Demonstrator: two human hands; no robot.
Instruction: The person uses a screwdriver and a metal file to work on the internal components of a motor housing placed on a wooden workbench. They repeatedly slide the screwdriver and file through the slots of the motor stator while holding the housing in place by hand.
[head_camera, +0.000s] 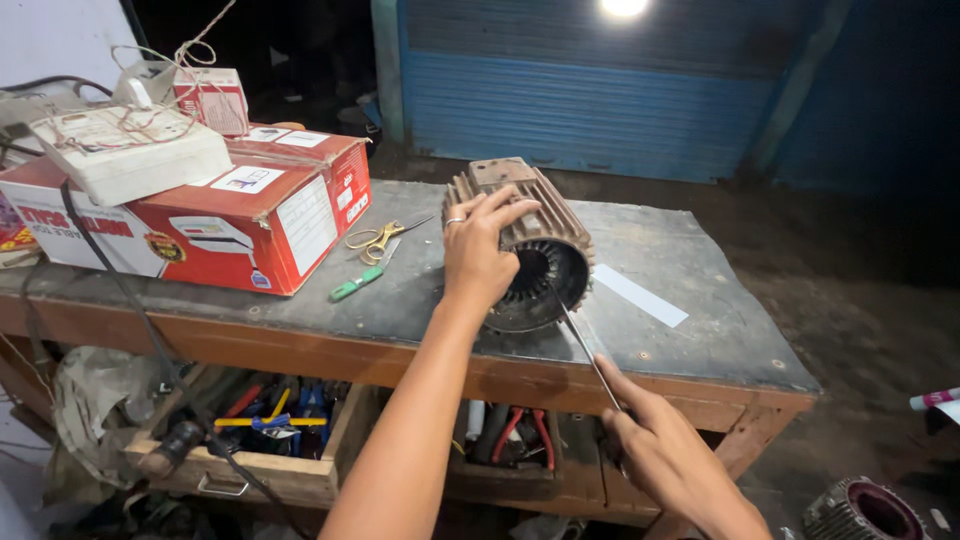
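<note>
A finned, rusty brown motor housing (535, 215) lies on its side on the worn workbench (690, 275), its open slotted bore facing me. My left hand (478, 252) rests on its near rim with fingers spread over the fins, a ring on one finger. My right hand (655, 440), below the bench's front edge, grips a thin metal rod (588, 350) whose tip reaches into the bore's lower edge.
A red and white cardboard box (255, 215) with a white switch board (130, 150) on top fills the bench's left. Yellow-handled scissors (375, 240), a green-handled tool (355, 284) and a white paper strip (640, 295) lie nearby. Open drawers (255, 440) hold tools. Another motor shell (860, 510) sits on the floor.
</note>
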